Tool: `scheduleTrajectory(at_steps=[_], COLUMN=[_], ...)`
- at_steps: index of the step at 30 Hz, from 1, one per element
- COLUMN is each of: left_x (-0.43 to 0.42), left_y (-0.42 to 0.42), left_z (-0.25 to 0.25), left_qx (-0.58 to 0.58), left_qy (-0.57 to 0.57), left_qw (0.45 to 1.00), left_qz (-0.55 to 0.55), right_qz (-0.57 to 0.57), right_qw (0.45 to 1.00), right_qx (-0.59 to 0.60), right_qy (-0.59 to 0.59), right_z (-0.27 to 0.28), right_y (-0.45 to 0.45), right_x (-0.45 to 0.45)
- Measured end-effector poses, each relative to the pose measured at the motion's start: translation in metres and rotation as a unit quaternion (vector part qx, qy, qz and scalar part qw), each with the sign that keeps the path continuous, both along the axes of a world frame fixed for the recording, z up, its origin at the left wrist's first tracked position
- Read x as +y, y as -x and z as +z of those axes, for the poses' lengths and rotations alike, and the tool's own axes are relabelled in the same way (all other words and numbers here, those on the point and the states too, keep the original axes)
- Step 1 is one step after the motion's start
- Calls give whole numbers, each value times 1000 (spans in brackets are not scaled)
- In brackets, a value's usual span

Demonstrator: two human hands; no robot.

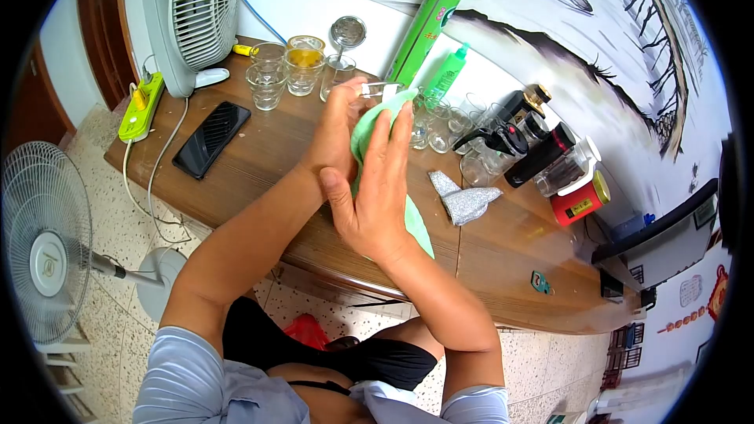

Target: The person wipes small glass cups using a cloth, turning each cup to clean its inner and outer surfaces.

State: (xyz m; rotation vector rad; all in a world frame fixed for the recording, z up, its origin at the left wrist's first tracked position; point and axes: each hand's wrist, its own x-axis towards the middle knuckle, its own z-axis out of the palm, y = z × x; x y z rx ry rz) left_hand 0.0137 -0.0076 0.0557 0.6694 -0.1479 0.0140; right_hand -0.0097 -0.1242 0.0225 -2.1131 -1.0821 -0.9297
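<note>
My left hand is closed around a small clear glass, whose rim end shows beyond the fingers; the rest of it is hidden. A light green cloth lies between my two hands and hangs below the right one. My right hand presses the cloth against the glass with its fingers straight and close together, thumb crossing toward my left wrist. Just beyond the hands stand several clear glasses on the left and another group of small glasses on the right.
A phone, a green power strip and a box fan are on the table's left. Toward the right are a crumpled grey cloth, a glass pot and a red canister. Green bottles stand by the wall.
</note>
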Motion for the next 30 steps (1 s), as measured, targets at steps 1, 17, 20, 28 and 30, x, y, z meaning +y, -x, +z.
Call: scheduleTrajectory(at_steps=[1,17,20,28,30], left_x=[-1,-2,3,1,6], left_y=[0,-18,-12,-5,-9], left_z=[-1,-26,-15,-5,-10], left_qx=[8,-163,-173,-134,-143], left_qy=[10,-6,11,-11,-1], left_qw=[1000,985,985,991,989], left_qz=[-20,-51,-21,22,-45], right_qz=[-2,155,144,77,84], right_qw=[1000,924,938,982,983], right_qx=[-18,229,218,47,0], right_qy=[-11,-262,-228,-167,-161], right_z=[0,26,17,4,2], right_y=[-5,-22,-20,-8,-13], right_x=[-1,-19,-12,-7,-6])
